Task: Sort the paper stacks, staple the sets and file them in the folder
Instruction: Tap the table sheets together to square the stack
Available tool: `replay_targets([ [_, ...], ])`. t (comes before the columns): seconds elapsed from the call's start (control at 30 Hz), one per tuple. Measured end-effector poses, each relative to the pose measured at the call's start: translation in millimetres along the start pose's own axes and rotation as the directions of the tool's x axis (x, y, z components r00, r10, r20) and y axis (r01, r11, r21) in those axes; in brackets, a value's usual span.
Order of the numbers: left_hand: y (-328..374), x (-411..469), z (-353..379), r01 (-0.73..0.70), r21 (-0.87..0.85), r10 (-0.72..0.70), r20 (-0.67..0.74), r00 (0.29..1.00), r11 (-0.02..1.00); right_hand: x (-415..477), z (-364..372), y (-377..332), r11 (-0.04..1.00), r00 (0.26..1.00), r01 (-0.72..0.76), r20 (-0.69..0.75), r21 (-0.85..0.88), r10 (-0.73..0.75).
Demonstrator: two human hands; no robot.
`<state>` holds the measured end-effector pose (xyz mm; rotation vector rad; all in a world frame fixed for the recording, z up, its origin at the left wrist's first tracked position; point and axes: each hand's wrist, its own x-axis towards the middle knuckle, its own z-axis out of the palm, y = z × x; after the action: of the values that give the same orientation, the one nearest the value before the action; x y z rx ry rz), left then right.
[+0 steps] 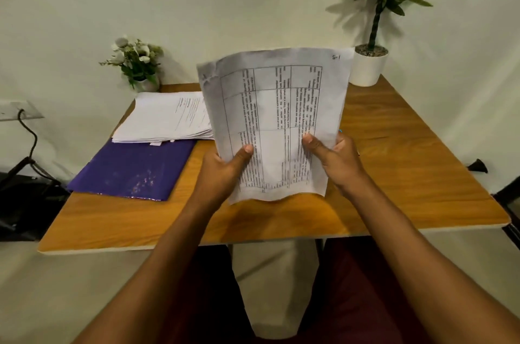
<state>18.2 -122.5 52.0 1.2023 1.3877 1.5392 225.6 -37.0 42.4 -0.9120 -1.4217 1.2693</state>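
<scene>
forearms [168,259] are reaching over the desk [408,174]; the purple folder [132,169] is lying left, the paper stack [166,118] overlapping its far edge. left hand [225,166] and right hand [334,155], fingers [247,150] clamped, are holding a sheet set [275,107] upright over the centre; squaring its edges before stapling is looking best.

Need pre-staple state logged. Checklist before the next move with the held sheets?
1. Left hand grip on held sheets: ok, thumb on the front.
2. Right hand grip: ok, thumb on the front.
3. Sheet edges squared: cannot tell; top left corner is crumpled.
4. Stapler in view: not ok, none visible.
5. Purple folder on wooden table: ok, lies flat, paper stack at its far edge.
</scene>
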Motion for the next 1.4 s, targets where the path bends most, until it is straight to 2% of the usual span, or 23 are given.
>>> replay_targets([
  [0.13, -2, 0, -4, 0.001, 0.001, -0.001, -0.022, 1.000, 1.000, -2, 0, -4, 1.000, 0.999, 0.024, 0.048, -0.011, -0.024],
  [0.27, -11, -3, -5, 0.061, 0.031, -0.062, 0.009, 0.998, 0.998, -7, 0, 6, 0.989, 0.996, -0.049, 0.061, -0.137, 0.058],
  [0.33, -8, 0, -7, 0.089, 0.034, -0.090, 0.031, 0.995, 0.995, -6, -3, 4, 0.987, 0.995, -0.068, 0.068, -0.145, 0.078],
  [0.4, -2, 4, -10, 0.146, 0.012, -0.147, 0.070, 0.987, 0.989, -3, -7, 1, 0.987, 0.983, -0.136, 0.110, -0.081, 0.144],
  [0.5, 0, 11, -16, 0.281, -0.141, -0.261, 0.146, 0.954, 0.949, -2, -15, 1, 0.947, 0.925, -0.314, 0.244, 0.062, 0.291],
  [0.57, -11, 18, -19, 0.332, -0.165, -0.315, 0.120, 0.941, 0.929, -6, -17, 4, 0.914, 0.863, -0.406, 0.331, 0.003, 0.382],
  [0.6, -18, 20, -19, 0.348, -0.145, -0.337, 0.090, 0.937, 0.926, -7, -17, 6, 0.904, 0.846, -0.420, 0.326, -0.075, 0.421],
  [0.63, -24, 22, -18, 0.368, -0.120, -0.364, 0.055, 0.930, 0.922, -8, -16, 7, 0.895, 0.849, -0.416, 0.285, -0.161, 0.445],
  [0.7, -40, 23, -16, 0.408, -0.037, -0.409, -0.022, 0.912, 0.912, -3, -15, 11, 0.884, 0.918, -0.341, 0.088, -0.320, 0.386],
  [0.77, -52, 23, -16, 0.430, 0.070, -0.424, -0.080, 0.902, 0.900, 8, -23, 20, 0.813, 0.976, -0.206, -0.178, -0.545, 0.129],
  [0.8, -57, 22, -16, 0.431, 0.108, -0.424, -0.087, 0.902, 0.896, 17, -32, 29, 0.741, 0.966, -0.174, -0.260, -0.649, 0.000],
  [0.83, -60, 21, -17, 0.424, 0.137, -0.415, -0.087, 0.906, 0.896, 27, -41, 39, 0.660, 0.950, -0.186, -0.304, -0.728, -0.068],
  [0.87, -62, 21, -17, 0.407, 0.169, -0.398, -0.086, 0.913, 0.898, 38, -50, 50, 0.573, 0.941, -0.230, -0.329, -0.787, -0.075],
  [0.93, -62, 19, -16, 0.350, 0.270, -0.342, -0.078, 0.936, 0.897, 55, -63, 66, 0.395, 0.939, -0.318, -0.345, -0.862, 0.003],
  [1.0, -63, 17, -13, 0.306, 0.340, -0.301, -0.071, 0.951, 0.889, 68, -70, 76, 0.303, 0.937, -0.344, -0.345, -0.889, 0.051],
  [1.1, -65, 16, -13, 0.286, 0.351, -0.285, -0.056, 0.957, 0.892, 81, -71, 78, 0.357, 0.945, -0.315, -0.327, -0.880, 0.027],
  [1.2, -66, 15, -12, 0.282, 0.344, -0.284, -0.047, 0.958, 0.895, 85, -71, 68, 0.441, 0.945, -0.315, -0.320, -0.840, 0.066],
  [1.3, -67, 16, -11, 0.284, 0.361, -0.280, -0.064, 0.958, 0.888, 84, -68, 49, 0.665, 0.949, -0.273, -0.308, -0.695, 0.068],
  [1.37, -68, 15, -10, 0.276, 0.365, -0.277, -0.050, 0.959, 0.889, 81, -59, 30, 0.783, 0.973, -0.183, -0.222, -0.594, 0.059],
  [1.4, -69, 14, -9, 0.270, 0.364, -0.273, -0.045, 0.961, 0.891, 81, -53, 20, 0.811, 0.988, -0.126, -0.147, -0.572, 0.050],
])
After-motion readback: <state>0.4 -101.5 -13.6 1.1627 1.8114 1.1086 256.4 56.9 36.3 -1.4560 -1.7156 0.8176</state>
